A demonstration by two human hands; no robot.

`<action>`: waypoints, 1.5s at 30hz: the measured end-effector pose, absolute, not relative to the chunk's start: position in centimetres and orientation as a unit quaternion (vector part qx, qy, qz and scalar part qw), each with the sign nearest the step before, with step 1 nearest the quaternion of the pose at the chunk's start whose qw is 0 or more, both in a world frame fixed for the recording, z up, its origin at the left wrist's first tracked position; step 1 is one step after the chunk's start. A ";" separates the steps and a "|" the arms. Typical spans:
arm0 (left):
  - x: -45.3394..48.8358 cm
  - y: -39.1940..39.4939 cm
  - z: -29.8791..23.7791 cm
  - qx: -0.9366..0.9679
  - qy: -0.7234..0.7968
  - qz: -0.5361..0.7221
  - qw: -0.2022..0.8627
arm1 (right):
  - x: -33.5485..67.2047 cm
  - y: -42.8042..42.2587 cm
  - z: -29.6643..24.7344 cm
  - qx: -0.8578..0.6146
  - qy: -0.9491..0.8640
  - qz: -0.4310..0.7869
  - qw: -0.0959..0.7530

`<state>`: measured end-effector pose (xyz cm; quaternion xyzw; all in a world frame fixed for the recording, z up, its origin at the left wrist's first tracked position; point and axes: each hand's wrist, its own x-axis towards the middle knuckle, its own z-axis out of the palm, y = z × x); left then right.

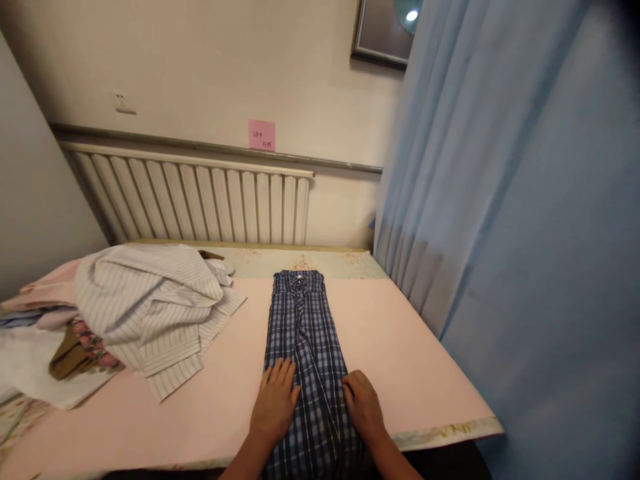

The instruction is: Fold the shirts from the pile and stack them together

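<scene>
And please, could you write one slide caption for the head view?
Left hand flat on a plaid garment, right hand at its edge, crumpled clothes at left.

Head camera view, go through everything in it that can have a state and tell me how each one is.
plaid garment: laid out lengthwise, lightly creased, near end out of frame
left hand: open, flat on the plaid garment
right hand: fingers curled at its edge, grip unclear
striped garment: crumpled, heaped
blue curtain: hanging in folds
pink note: stuck up, written on

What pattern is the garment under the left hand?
The garment is dark and light blue plaid; the head view shows it.
</scene>
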<state>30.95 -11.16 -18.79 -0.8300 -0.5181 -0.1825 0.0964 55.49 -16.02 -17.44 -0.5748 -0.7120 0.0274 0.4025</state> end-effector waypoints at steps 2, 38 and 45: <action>31.0 -11.2 -18.7 -0.830 -0.517 -0.186 0.094 | 55.5 -16.0 -17.4 -0.573 -0.713 0.030 0.403; 30.0 -13.3 -18.4 -0.839 -0.515 -0.152 0.086 | 48.3 -16.4 -17.0 -0.499 -0.844 0.038 0.195; 28.5 -16.9 -18.9 -0.842 -0.502 -0.183 0.077 | 48.9 -19.1 -17.7 -0.496 -0.847 0.037 0.189</action>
